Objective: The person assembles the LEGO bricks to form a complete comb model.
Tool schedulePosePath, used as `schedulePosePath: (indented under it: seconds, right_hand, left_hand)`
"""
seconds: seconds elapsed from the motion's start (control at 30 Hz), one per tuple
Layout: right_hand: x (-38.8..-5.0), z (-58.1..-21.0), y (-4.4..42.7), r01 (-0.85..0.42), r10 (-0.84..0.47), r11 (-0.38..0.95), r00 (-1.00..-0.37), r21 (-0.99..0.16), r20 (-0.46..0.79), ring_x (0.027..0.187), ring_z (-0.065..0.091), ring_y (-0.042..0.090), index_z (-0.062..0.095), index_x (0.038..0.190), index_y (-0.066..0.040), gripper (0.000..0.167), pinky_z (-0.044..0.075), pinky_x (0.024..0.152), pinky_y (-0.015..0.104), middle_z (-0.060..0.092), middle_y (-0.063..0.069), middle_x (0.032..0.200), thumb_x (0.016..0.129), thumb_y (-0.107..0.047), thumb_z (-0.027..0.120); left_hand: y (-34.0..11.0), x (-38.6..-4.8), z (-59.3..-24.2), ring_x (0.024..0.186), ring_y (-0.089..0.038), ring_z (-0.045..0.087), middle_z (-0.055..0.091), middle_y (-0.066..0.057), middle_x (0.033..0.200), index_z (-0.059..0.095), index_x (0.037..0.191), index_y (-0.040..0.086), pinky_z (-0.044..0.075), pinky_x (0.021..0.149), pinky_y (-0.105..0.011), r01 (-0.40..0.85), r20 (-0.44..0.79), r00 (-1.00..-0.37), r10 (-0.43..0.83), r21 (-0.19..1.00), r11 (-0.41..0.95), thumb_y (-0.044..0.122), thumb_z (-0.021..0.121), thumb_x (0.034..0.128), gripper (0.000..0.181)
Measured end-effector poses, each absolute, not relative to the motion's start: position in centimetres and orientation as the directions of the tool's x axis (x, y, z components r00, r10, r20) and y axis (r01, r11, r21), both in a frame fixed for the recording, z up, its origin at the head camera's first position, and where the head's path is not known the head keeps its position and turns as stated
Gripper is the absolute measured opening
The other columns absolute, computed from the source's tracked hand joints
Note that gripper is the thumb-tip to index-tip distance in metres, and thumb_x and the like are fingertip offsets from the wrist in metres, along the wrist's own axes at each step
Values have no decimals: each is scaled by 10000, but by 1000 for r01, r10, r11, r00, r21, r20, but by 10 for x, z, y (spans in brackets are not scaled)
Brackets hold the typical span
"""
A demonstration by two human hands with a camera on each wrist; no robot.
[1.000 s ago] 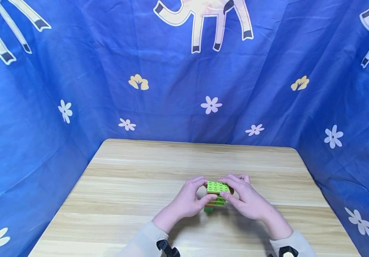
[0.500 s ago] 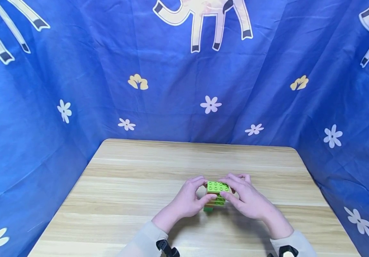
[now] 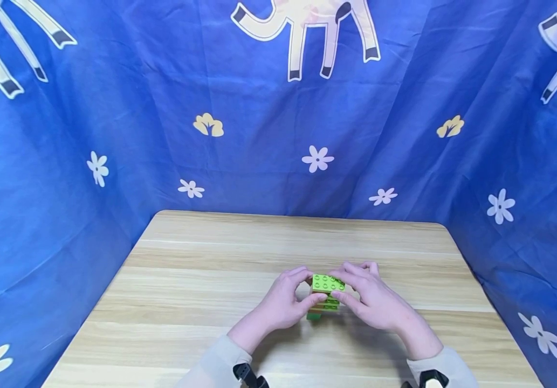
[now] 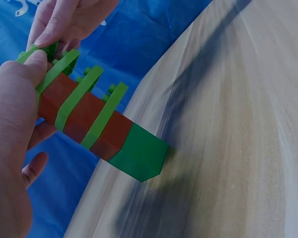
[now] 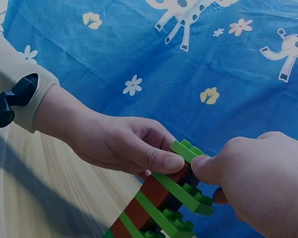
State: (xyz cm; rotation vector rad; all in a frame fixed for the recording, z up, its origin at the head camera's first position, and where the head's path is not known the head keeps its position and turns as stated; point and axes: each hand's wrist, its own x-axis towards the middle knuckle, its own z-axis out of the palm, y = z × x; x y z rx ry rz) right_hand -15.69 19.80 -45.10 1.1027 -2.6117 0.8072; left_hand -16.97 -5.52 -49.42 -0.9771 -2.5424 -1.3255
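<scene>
A toy-brick tower (image 4: 95, 110) of stacked brown bricks alternates with light green plates that stick out to one side. Its bottom is a darker green brick (image 4: 140, 151), which appears to stand on the wooden table. On top lies a studded light green plate (image 3: 323, 282). My left hand (image 3: 285, 299) grips the upper end of the tower, thumb on the near side and fingers behind. From the other side, my right hand (image 3: 374, 299) pinches the top plate's right end, its thumb in front. The fingertips behind the tower are mostly hidden.
The light wooden table (image 3: 200, 280) spreads out around the hands. A blue cloth (image 3: 254, 161) printed with flowers and animals hangs behind it and along both sides. A black strap (image 5: 15, 99) goes round the left sleeve.
Both hands keep their hold at the tower's top, with barely any movement. Less of a brown part shows by the right fingers than a second ago.
</scene>
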Motion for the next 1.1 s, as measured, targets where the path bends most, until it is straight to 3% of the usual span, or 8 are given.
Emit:
schedulePosePath:
  seconds: [0.27,0.4,0.63,0.87,1.1]
  right_hand:
    - [-158,-450,198,-726,-626,565,-687,-393,370,1028,563,74,691,1374,-211,347,272,945,415,547,-211,1081,1057,-350,660]
    - [-158,-449,199,-726,-628,564,-687,-394,366,1026,573,56,694,1368,-224,340,273,947,414,559,-218,1096,1056,-356,661]
    - [-159,-450,199,-739,-632,549,-673,-391,384,965,564,11,694,1378,-233,343,274,935,420,535,-226,1045,1053,-338,669]
    - [-160,-450,199,-741,-637,553,-671,-381,380,949,551,-2,699,1369,-228,338,267,943,419,524,-221,1040,1058,-354,660]
    - [-159,-451,199,-740,-635,556,-672,-379,381,936,535,-4,696,1373,-244,335,262,943,429,508,-226,1023,1063,-364,650]
  left_hand:
    - [-55,-170,-493,1052,-80,649,668,94,1048,702,1121,219,559,964,-479,596,388,-770,506,720,355,453,730,999,266]
    - [-56,-169,-491,1063,-89,657,671,126,1058,697,1126,240,553,972,-454,589,374,-781,500,708,390,514,713,991,306]
    - [-56,-168,-478,1158,-109,648,710,143,1188,711,1315,171,510,1040,-431,645,454,-751,479,661,384,484,712,1003,442]
    - [-56,-173,-474,1091,-90,674,754,106,1149,780,1220,163,523,1003,-420,712,536,-700,472,573,406,463,755,979,386]
    - [-57,-175,-474,1077,-70,671,760,107,1130,793,1198,160,527,987,-375,716,535,-697,478,565,411,471,766,968,388]
